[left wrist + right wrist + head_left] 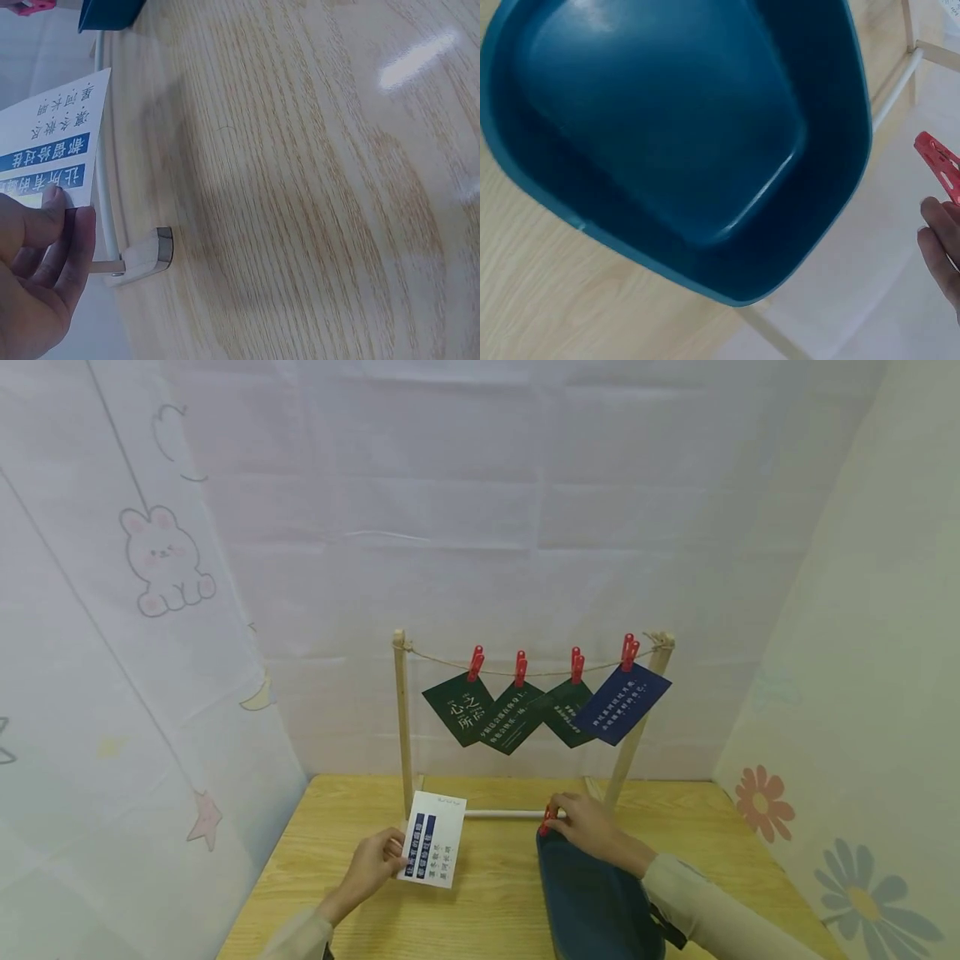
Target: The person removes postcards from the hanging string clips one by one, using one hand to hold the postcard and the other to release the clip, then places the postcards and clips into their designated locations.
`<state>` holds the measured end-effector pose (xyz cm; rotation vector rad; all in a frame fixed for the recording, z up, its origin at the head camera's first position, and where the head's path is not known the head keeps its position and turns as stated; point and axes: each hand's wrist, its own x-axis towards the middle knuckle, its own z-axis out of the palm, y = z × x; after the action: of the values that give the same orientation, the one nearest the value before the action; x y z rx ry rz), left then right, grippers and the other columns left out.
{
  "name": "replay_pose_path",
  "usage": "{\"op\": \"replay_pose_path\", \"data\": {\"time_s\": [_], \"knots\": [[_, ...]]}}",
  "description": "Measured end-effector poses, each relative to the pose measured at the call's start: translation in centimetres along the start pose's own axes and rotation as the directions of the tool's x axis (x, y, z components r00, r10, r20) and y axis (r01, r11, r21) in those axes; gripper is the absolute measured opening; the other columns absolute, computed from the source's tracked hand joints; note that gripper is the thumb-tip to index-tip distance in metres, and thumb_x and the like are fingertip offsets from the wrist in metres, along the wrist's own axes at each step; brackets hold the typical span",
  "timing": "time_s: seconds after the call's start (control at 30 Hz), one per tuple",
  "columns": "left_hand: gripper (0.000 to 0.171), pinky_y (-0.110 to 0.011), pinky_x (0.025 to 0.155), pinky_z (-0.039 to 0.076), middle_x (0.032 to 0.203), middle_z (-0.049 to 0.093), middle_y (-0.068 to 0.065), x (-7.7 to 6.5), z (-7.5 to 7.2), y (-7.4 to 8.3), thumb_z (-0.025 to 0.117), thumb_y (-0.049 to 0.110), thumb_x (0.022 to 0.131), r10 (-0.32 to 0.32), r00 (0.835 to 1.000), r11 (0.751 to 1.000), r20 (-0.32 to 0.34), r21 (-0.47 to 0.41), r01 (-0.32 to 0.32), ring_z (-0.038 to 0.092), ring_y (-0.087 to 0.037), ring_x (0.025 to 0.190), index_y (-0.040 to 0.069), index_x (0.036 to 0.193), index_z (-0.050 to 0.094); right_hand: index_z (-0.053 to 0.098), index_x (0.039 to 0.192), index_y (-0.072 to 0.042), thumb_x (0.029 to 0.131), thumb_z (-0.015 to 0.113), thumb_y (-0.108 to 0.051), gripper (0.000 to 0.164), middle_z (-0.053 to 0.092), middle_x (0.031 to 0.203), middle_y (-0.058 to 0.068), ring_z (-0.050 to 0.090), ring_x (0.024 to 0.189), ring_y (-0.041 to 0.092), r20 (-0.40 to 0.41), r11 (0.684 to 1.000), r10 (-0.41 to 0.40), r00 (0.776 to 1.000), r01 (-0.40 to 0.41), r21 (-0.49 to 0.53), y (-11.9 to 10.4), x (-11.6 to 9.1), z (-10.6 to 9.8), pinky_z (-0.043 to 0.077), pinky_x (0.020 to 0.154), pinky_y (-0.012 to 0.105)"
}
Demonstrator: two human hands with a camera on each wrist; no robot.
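Note:
My left hand pinches a white card by its left edge, thumb in front. Blue bands and printed characters mark the card, which is also in the left wrist view. A red clothespin is gripped between the fingers of my right hand, above the far end of a blue basin. In the right wrist view the basin's inside shows no objects, and the clothespin sits at the right edge, partly cut off.
Behind the hands stands a wooden frame with a twine line. Several cards, green ones and a blue card, hang from it by red clothespins. A white rod runs low across the frame above the wooden table.

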<state>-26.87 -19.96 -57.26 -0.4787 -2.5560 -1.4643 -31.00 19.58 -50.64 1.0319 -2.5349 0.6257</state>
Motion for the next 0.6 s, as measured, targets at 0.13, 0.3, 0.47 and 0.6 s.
{"op": "replay_pose_path", "data": {"time_s": [0.13, 0.3, 0.47, 0.6], "knots": [[0.023, -0.024, 0.055, 0.054, 0.077, 0.066, -0.008, -0.2, 0.1, -0.3, 0.073, -0.015, 0.076, -0.002, 0.999, 1.000, 0.044, 0.015, 0.001, 0.062, -0.012, 0.063, -0.005, 0.094, 0.063, 0.065, 0.088, -0.012, 0.086, 0.077, -0.013, 0.012, 0.068, 0.082, -0.003, 0.062, 0.073, 0.010, 0.005, 1.000, 0.007, 1.000, -0.006, -0.019, 0.5, -0.8, 0.2, 0.050, 0.061, 0.029], [0.025, -0.024, 0.053, 0.053, 0.075, 0.066, -0.005, -0.6, 0.2, -0.6, 0.075, -0.014, 0.075, 0.000, 0.993, 1.000, 0.115, 0.015, -0.001, 0.062, -0.011, 0.063, -0.006, 0.095, 0.062, 0.060, 0.084, -0.014, 0.085, 0.079, -0.016, 0.018, 0.059, 0.073, -0.012, 0.055, 0.065, 0.003, 0.020, 0.998, 0.005, 1.000, -0.004, -0.067, 1.2, -1.5, 0.4, 0.045, 0.055, 0.025], [0.026, -0.026, 0.051, 0.054, 0.074, 0.068, -0.006, -0.9, 0.5, -1.0, 0.074, -0.015, 0.077, -0.012, 0.980, 0.999, 0.200, -0.038, 0.020, 0.065, -0.014, 0.063, -0.006, 0.097, 0.061, 0.053, 0.082, -0.017, 0.086, 0.078, -0.020, 0.025, 0.051, 0.068, -0.016, 0.046, 0.059, 0.000, 0.064, 0.995, 0.025, 0.998, -0.018, -0.099, 1.8, -2.3, 0.8, 0.039, 0.051, 0.024], [0.025, -0.029, 0.051, 0.056, 0.075, 0.068, -0.010, -0.9, 0.7, -1.1, 0.073, -0.016, 0.078, -0.032, 0.965, 0.992, 0.261, -0.107, 0.061, 0.068, -0.019, 0.064, -0.008, 0.098, 0.059, 0.052, 0.083, -0.018, 0.087, 0.077, -0.021, 0.025, 0.050, 0.067, -0.016, 0.043, 0.057, -0.001, 0.102, 0.994, 0.049, 0.994, -0.038, -0.104, 2.3, -3.0, 1.2, 0.036, 0.051, 0.023]]}}
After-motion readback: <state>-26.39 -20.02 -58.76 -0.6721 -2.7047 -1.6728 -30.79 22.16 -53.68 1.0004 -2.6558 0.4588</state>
